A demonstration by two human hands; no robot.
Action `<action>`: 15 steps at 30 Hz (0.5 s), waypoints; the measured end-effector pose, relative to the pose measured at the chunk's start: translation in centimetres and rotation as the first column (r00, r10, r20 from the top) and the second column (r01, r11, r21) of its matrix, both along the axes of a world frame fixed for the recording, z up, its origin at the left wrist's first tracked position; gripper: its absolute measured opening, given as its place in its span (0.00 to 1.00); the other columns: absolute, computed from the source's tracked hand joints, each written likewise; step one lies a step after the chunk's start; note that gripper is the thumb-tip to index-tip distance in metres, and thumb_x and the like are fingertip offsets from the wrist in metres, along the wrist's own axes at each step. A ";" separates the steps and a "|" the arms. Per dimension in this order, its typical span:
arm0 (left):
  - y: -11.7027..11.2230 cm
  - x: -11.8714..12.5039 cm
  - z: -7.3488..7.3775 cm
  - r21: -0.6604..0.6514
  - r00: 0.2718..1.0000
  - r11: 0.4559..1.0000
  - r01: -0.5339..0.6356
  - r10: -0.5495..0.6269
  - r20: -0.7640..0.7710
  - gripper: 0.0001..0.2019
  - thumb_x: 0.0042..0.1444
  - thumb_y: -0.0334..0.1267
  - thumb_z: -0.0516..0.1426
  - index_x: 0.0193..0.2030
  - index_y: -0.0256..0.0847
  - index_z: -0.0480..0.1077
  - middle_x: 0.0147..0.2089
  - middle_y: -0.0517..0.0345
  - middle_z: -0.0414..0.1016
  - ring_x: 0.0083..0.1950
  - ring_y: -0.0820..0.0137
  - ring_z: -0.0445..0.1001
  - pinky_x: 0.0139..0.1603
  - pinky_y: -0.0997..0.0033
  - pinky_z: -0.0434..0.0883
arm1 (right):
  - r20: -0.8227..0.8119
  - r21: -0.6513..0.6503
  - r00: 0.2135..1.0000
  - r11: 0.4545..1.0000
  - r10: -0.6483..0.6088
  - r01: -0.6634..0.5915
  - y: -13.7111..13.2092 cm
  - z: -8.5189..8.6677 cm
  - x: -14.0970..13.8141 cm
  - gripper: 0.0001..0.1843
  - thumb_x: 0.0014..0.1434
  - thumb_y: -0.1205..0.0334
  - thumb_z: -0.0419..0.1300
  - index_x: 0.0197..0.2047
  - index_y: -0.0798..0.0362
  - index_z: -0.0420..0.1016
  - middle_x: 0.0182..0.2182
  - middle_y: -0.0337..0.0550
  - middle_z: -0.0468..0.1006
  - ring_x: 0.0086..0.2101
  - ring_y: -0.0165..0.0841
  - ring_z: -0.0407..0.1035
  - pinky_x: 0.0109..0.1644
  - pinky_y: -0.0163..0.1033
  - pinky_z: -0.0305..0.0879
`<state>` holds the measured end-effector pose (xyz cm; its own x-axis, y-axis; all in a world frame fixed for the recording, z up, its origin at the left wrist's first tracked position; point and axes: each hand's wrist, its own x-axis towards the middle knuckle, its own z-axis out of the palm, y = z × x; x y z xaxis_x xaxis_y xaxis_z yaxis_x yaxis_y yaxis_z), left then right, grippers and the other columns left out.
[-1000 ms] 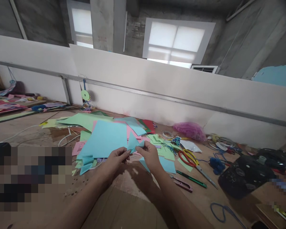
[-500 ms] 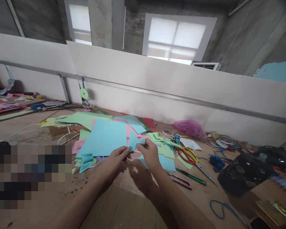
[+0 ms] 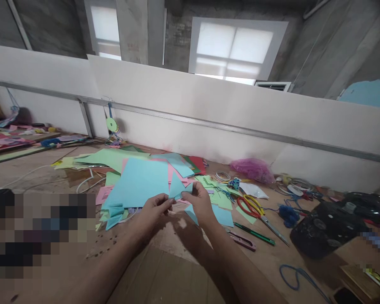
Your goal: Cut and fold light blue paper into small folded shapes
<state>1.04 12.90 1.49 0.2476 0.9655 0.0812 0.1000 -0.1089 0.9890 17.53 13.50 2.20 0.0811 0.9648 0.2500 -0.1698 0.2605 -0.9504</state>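
A small folded piece of light blue paper [image 3: 176,187] is held up between my two hands, over the middle of the worktable. Its point stands upward, and a flap sticks out on the right. My left hand [image 3: 158,207] pinches the lower left corner between thumb and fingers. On the other side, my right hand [image 3: 200,200] grips the right flap, thumb in front and fingers curled behind. Behind the folded piece lies a large light blue sheet [image 3: 142,181] on a pile of coloured paper. Small folded blue pieces [image 3: 115,215] rest at that sheet's lower left.
Right of my hands lie scissors [image 3: 274,230] with red and yellow handles, a green cutter [image 3: 255,234] and a pink cutter [image 3: 243,241]. Farther right stand a black container [image 3: 326,228] and blue cord [image 3: 299,274]. A pink plastic bag [image 3: 252,169] sits by the white partition [image 3: 164,126].
My left fingers have shifted slightly on the paper's lower left corner, and more of its lower front shows. My right hand stays nearly in place, still gripping the flap.
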 end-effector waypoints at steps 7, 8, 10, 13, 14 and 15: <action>-0.4 0.1 0.6 0.002 1.000 1.000 -0.007 0.007 -0.006 0.16 0.54 0.50 0.57 0.25 0.41 0.65 0.23 0.65 0.63 0.28 0.71 0.63 0.31 0.72 0.59 | -0.143 -0.140 0.976 0.972 0.166 -0.186 -0.1 0.6 0.5 0.24 0.40 0.59 0.72 0.41 0.51 0.71 0.27 0.34 0.72 0.28 0.30 0.67 0.37 0.39 0.66; -0.4 0.2 0.6 0.004 1.000 1.000 -0.008 0.008 -0.015 0.16 0.54 0.50 0.57 0.24 0.41 0.64 0.23 0.65 0.63 0.28 0.71 0.62 0.31 0.72 0.58 | -0.126 -0.171 0.978 0.967 0.168 -0.189 -0.1 0.5 0.6 0.22 0.40 0.58 0.72 0.39 0.52 0.72 0.27 0.35 0.73 0.28 0.30 0.68 0.36 0.38 0.66; -0.4 0.3 0.7 0.012 0.999 1.000 -0.003 0.003 -0.039 0.16 0.54 0.49 0.58 0.24 0.41 0.65 0.22 0.65 0.63 0.27 0.72 0.62 0.31 0.73 0.58 | -0.076 -0.215 0.986 0.963 0.147 -0.160 0.0 0.2 0.6 0.18 0.41 0.56 0.72 0.32 0.54 0.71 0.23 0.36 0.74 0.25 0.30 0.67 0.33 0.37 0.63; -0.3 0.4 0.8 0.013 0.999 1.000 0.027 -0.026 -0.048 0.15 0.52 0.50 0.59 0.24 0.40 0.67 0.23 0.63 0.66 0.28 0.71 0.63 0.32 0.72 0.59 | -0.017 -0.198 0.995 0.976 0.093 -0.095 0.2 -0.2 0.7 0.16 0.42 0.55 0.71 0.25 0.55 0.70 0.18 0.36 0.72 0.22 0.29 0.65 0.29 0.36 0.60; -0.3 0.3 0.8 0.012 0.999 0.999 0.037 -0.036 -0.041 0.15 0.52 0.50 0.59 0.24 0.40 0.68 0.24 0.62 0.68 0.28 0.71 0.64 0.32 0.72 0.60 | -0.008 -0.181 0.997 0.980 0.078 -0.078 0.2 -0.2 0.8 0.16 0.42 0.55 0.71 0.24 0.54 0.70 0.18 0.35 0.72 0.22 0.29 0.65 0.29 0.36 0.59; -0.3 0.3 0.8 0.014 0.999 0.999 0.044 -0.043 -0.032 0.16 0.53 0.51 0.58 0.25 0.40 0.69 0.25 0.61 0.69 0.28 0.71 0.64 0.32 0.72 0.60 | -0.001 -0.166 0.998 0.984 0.065 -0.065 0.2 -0.2 0.8 0.15 0.42 0.55 0.71 0.24 0.54 0.70 0.18 0.35 0.72 0.22 0.29 0.64 0.30 0.36 0.59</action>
<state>1.32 12.59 2.25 0.2918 0.9526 0.0866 0.1259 -0.1280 0.9838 18.34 13.75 1.96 0.0161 0.9961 0.0867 -0.1768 0.0882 -0.9803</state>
